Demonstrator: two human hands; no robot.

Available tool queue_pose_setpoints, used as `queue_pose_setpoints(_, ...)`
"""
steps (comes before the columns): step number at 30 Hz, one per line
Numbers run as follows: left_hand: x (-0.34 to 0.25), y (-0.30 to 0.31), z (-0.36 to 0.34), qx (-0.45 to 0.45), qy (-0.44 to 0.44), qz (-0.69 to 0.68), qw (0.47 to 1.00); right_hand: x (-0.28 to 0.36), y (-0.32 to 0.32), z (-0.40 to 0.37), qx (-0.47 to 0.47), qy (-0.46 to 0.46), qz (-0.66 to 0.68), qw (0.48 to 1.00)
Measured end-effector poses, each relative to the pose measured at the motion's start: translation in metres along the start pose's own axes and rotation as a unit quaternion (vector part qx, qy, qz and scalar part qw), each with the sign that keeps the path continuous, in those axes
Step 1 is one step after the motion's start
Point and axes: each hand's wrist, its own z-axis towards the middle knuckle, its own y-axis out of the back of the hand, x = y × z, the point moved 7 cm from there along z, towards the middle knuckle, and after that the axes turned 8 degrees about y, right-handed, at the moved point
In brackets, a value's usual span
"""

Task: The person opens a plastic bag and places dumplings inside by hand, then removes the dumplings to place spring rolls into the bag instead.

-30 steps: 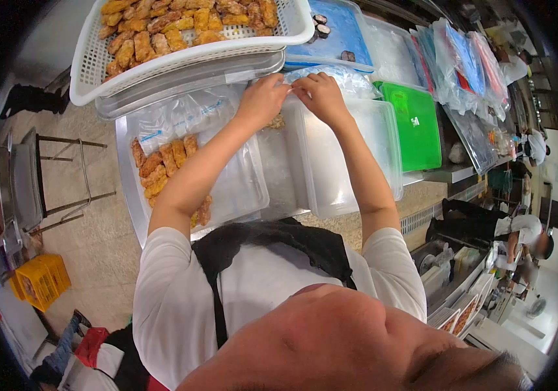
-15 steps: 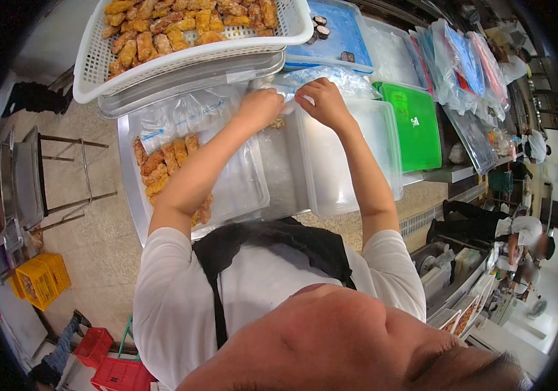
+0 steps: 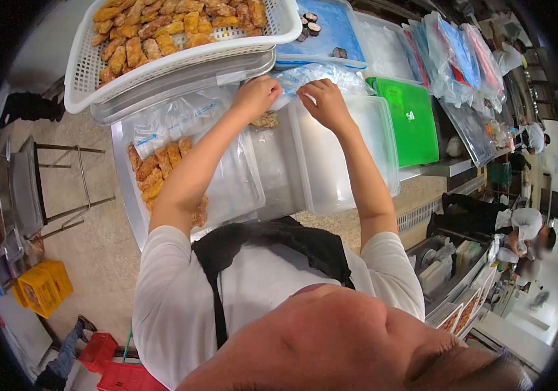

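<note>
My left hand is closed with curled fingers over the far side of the table, beside the metal tray under the basket. My right hand is bent into a pinch a short way to its right. Thin clear plastic, which looks like a bag, stretches between the two hands; the fingertips' exact grip is partly hidden. Just below my left hand lies a small clump of brownish pieces. A translucent lidded container is under my right forearm. Beneath my left forearm is a clear tray with rows of browned fried pieces.
A white perforated basket of fried pieces rests on a metal tray. Blue and green containers stand to the right, near bagged items. A metal stool and yellow crate are on the left. People work at far right.
My hands have moved slightly apart, my left hand shifting left. More of the brownish clump now shows below them. The whole view has shifted a little left.
</note>
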Motion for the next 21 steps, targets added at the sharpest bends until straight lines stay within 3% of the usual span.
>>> queue_pose_setpoints(3,-0.007,-0.004,-0.01,0.003,-0.075,0.026,0.997,-0.001,-0.002,0.001,-0.004,0.009,-0.005,1.0)
queue_pose_setpoints(6,0.001,-0.007,-0.01,0.053,-0.066,0.024,0.996,-0.002,-0.001,0.002,-0.004,0.008,-0.005,1.0)
queue_pose_setpoints(12,0.027,-0.021,0.004,0.06,-0.08,-0.055,0.993,-0.004,0.0,0.002,-0.002,0.004,0.017,1.0)
queue_pose_setpoints(15,0.026,-0.016,0.006,0.062,-0.075,-0.048,0.994,-0.006,-0.002,0.001,0.004,-0.002,0.019,1.0)
queue_pose_setpoints(18,0.023,-0.004,0.003,0.054,0.012,-0.101,0.993,-0.006,-0.003,0.001,0.011,-0.007,0.017,1.0)
queue_pose_setpoints(21,0.018,-0.001,0.003,0.075,0.007,-0.061,0.995,-0.006,-0.003,0.0,0.018,-0.009,0.017,1.0)
